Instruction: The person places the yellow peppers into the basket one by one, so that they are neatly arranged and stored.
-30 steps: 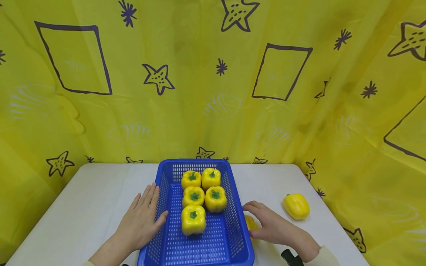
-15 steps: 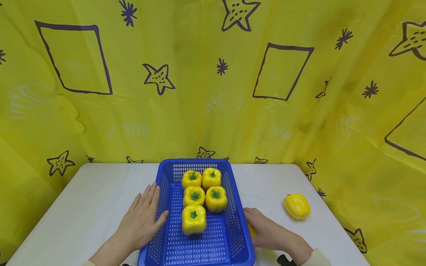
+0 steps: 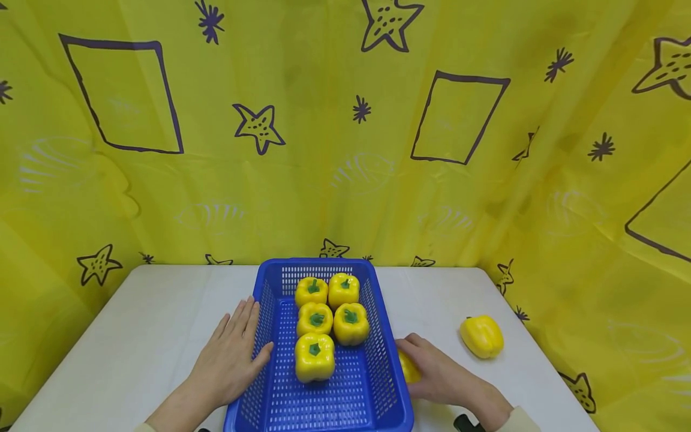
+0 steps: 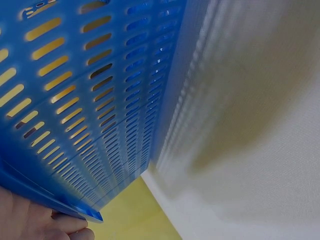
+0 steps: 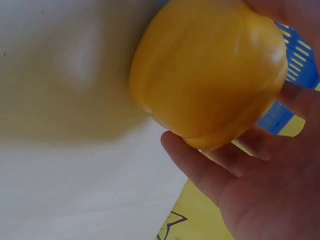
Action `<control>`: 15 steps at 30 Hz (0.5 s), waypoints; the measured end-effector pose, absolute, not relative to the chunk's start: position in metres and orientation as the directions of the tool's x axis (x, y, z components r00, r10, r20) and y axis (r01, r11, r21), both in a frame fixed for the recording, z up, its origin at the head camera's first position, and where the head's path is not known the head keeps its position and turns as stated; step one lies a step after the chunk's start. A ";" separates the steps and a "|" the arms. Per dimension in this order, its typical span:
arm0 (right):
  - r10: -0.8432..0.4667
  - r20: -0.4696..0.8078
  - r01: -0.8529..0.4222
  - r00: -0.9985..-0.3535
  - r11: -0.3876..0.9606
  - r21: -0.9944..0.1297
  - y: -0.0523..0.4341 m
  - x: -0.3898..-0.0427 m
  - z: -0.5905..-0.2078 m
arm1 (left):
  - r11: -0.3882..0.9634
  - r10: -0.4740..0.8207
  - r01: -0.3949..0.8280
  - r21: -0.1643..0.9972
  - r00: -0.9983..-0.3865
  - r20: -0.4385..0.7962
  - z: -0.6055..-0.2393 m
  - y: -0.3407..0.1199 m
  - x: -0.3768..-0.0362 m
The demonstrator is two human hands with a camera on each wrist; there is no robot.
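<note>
A blue slotted basket point(image 3: 378, 324) stands on the white table and holds several yellow bell peppers point(image 3: 314, 357). My left hand point(image 3: 229, 357) lies flat on the table, its thumb against the basket's left wall point(image 4: 90, 125). To the right of the basket my right hand point(image 3: 434, 372) grips another yellow pepper point(image 3: 409, 367), and the right wrist view has the fingers curled round this pepper point(image 5: 210, 70) just above the table. One more yellow pepper point(image 3: 481, 336) lies on its side farther right.
The white table point(image 3: 135, 336) is bordered at the back and right by a yellow curtain point(image 3: 345, 150) with dark stars and rectangles. The table's right edge runs close behind the loose pepper. A dark wrist strap point(image 3: 465, 423) shows at the bottom.
My right hand has closed round the pepper beside the basket and drawn slightly toward me. The left hand and basket have stayed put.
</note>
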State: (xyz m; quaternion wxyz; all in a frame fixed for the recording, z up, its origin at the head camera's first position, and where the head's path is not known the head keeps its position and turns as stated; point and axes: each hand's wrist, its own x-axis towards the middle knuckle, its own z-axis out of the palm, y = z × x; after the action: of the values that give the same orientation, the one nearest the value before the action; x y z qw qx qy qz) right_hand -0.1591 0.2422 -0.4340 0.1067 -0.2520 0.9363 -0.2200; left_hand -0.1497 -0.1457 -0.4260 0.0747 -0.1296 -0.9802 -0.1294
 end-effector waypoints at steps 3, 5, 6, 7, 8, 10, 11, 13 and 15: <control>-0.491 -0.076 -0.405 -0.868 0.788 -0.465 0.243 -0.158 -0.435 | 0.934 0.234 0.273 0.232 -0.955 0.184 -0.426 -0.146 -0.150; -0.468 -0.080 -0.382 -0.880 0.798 -0.466 0.244 -0.158 -0.434 | 0.934 0.233 0.273 0.231 -0.954 0.188 -0.427 -0.146 -0.150; -0.454 -0.086 -0.367 -0.887 0.805 -0.467 0.244 -0.158 -0.434 | 0.934 0.232 0.273 0.230 -0.954 0.188 -0.427 -0.146 -0.150; -0.442 -0.090 -0.355 -0.892 0.810 -0.467 0.244 -0.158 -0.433 | 0.934 0.232 0.273 0.229 -0.954 0.190 -0.427 -0.146 -0.149; -0.431 -0.094 -0.342 -0.897 0.815 -0.468 0.244 -0.157 -0.433 | 0.934 0.232 0.273 0.229 -0.954 0.190 -0.427 -0.146 -0.149; -0.416 -0.102 -0.321 -0.904 0.816 -0.480 0.244 -0.157 -0.432 | 0.934 0.233 0.273 0.228 -0.954 0.190 -0.427 -0.146 -0.149; -0.406 -0.108 -0.308 -0.907 0.818 -0.486 0.244 -0.157 -0.432 | 0.935 0.233 0.273 0.228 -0.954 0.190 -0.427 -0.146 -0.150; -0.388 -0.122 -0.282 -0.914 0.820 -0.498 0.244 -0.158 -0.432 | 0.935 0.233 0.273 0.227 -0.954 0.189 -0.427 -0.146 -0.150; -0.369 -0.138 -0.254 -0.919 0.823 -0.507 0.244 -0.159 -0.431 | 0.935 0.232 0.272 0.226 -0.954 0.188 -0.427 -0.146 -0.150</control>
State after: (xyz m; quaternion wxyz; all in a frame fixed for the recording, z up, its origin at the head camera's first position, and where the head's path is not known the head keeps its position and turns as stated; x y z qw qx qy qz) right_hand -0.1594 0.2444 -0.4311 0.1157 -0.1644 0.9478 -0.2476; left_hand -0.1498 -0.1455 -0.4269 0.0793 -0.1286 -0.9805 -0.1256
